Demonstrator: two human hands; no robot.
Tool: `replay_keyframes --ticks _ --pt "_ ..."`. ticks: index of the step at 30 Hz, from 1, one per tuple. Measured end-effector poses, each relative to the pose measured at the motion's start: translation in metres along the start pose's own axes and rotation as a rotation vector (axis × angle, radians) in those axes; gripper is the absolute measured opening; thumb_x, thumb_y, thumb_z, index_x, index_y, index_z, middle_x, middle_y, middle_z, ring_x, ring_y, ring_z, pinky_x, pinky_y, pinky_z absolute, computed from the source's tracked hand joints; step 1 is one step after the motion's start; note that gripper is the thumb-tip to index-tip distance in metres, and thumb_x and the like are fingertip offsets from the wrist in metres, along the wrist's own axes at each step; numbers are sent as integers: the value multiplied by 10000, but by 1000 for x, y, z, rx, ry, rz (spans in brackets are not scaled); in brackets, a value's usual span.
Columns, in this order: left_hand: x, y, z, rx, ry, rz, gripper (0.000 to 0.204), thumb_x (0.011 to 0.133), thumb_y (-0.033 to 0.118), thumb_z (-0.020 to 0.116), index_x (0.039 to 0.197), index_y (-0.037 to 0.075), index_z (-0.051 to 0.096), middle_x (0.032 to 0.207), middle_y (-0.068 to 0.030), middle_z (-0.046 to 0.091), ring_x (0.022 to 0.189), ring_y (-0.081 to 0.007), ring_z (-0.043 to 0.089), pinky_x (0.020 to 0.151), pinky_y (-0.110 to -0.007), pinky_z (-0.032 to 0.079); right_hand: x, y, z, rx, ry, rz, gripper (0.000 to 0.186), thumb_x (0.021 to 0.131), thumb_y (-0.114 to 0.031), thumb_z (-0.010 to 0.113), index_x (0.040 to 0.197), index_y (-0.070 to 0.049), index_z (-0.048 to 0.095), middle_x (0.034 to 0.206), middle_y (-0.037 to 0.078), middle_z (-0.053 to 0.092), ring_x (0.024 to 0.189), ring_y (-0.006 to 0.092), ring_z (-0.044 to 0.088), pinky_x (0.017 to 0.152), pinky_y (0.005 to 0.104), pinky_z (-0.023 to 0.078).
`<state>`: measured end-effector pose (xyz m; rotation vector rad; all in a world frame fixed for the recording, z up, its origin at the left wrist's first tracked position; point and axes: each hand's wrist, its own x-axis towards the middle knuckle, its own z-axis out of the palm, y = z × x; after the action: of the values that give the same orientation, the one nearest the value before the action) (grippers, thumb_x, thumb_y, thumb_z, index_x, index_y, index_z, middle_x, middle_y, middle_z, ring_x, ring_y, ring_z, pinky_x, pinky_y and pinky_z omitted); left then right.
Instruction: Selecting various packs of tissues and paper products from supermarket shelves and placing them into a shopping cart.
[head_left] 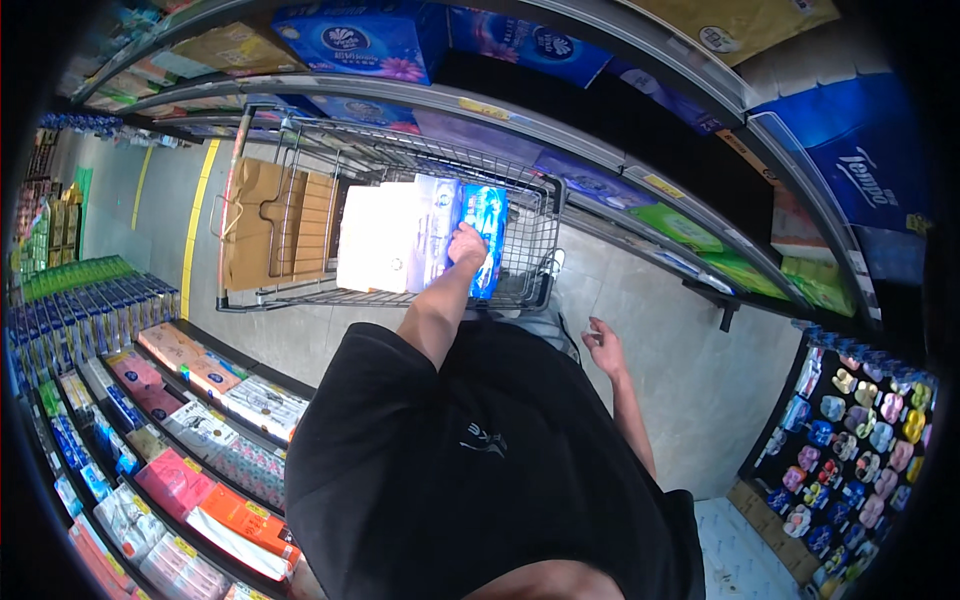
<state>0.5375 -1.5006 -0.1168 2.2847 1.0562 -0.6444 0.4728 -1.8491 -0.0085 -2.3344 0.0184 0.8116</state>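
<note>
A wire shopping cart [525, 235] holds white packs [375, 235], a lilac pack [432, 205] and a bright blue pack [485, 210], side by side. My left hand [466, 245] reaches into the cart, its fingers curled on the blue pack where it meets the lilac one; some fingertips are hidden. At the cart's left end is a folded brown cardboard piece [255, 215]. My right hand [603, 340] hangs right of my body, below the cart, empty, with its fingers apart and slightly bent.
Shelves [620, 170] of bagged paper goods run along the top and upper right. Tiered displays of packs [175, 480] fill the lower left. A rack of small hanging items [840, 460] stands at right. Grey floor [660, 390] with yellow lines surrounds the cart.
</note>
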Motion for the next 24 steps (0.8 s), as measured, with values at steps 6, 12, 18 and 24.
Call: replay_keyframes --ticks 6,12,18,24 --pt "17 -13 4 -2 -47 27 366 874 355 547 1088 70 632 1117 -183 634 1054 -325 612 893 -411 494 2 0 -5 -17 -28 1 471 846 -226 635 1264 -44 517 1180 197 597 999 304 636 848 376 511" --pt "-4 -7 -7 -111 -31 232 307 862 317 535 1039 93 648 1048 -186 650 1003 -354 616 874 -437 493 25 -25 -1 -79 -49 -117 479 840 -240 646 1256 -36 522 1174 181 606 1001 293 634 858 375 505" --pt "-65 28 -71 -322 22 552 214 853 235 589 769 38 581 850 -186 635 831 -376 604 736 -474 452 38 -77 22 78 -92 -225 501 891 -314 591 1301 -47 482 1240 149 576 1076 270 598 904 376 475" --pt "-174 54 -194 -260 183 1224 180 815 146 622 728 14 536 736 -145 534 752 -339 554 674 -427 438 39 -152 46 1132 -312 300 632 948 -550 367 1401 -110 342 1382 86 446 1201 240 487 975 419 408"
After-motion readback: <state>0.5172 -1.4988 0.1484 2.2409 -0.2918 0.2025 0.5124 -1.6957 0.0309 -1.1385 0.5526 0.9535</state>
